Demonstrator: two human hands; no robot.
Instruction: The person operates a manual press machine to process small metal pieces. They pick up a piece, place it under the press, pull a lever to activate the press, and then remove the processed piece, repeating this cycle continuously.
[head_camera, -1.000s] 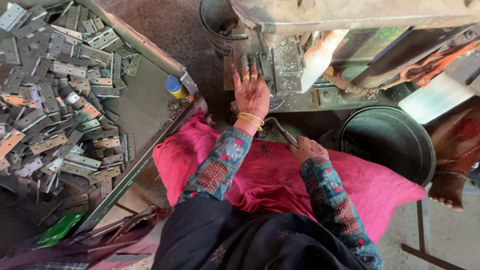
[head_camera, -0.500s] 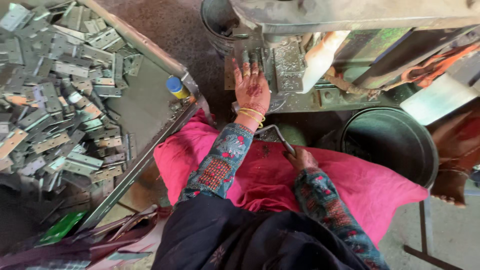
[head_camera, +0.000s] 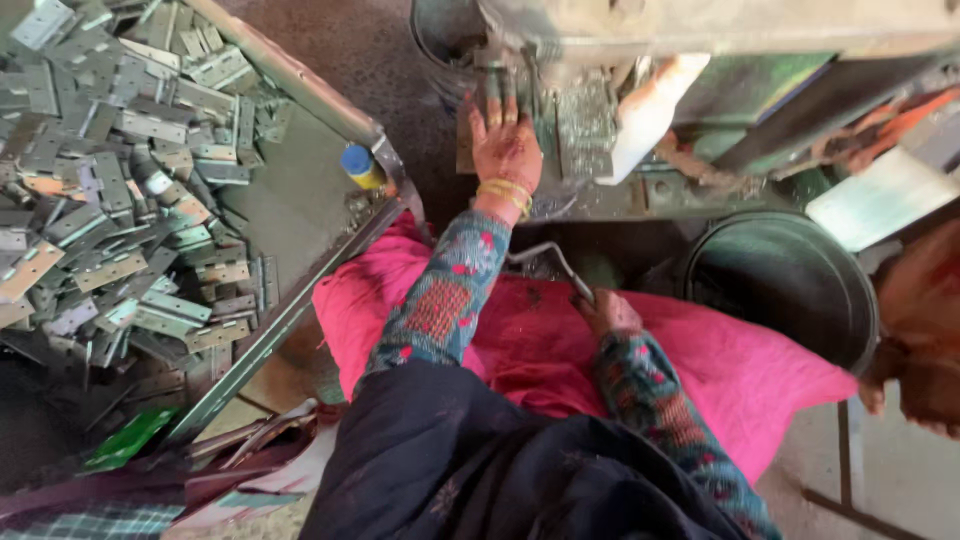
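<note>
Two hands: left hand (head_camera: 507, 150) on press bed (head_camera: 580, 125), right hand (head_camera: 608, 312) around lever (head_camera: 545, 258).

— Any packages, labels, signs or screens in front of you?

— Not many. At about ten o'clock from my left hand (head_camera: 507, 150), a small yellow container with a blue cap (head_camera: 359, 166) stands in the corner of the metal tray (head_camera: 300, 80), just beside its rim.

— Anything else?

— Down at eight o'clock, near the tray's lower edge, lies a flat green card or packet (head_camera: 128, 440), partly hidden; I cannot tell which. At two o'clock a pale, light-green board (head_camera: 880, 195) leans by the machine. No screens.
</note>
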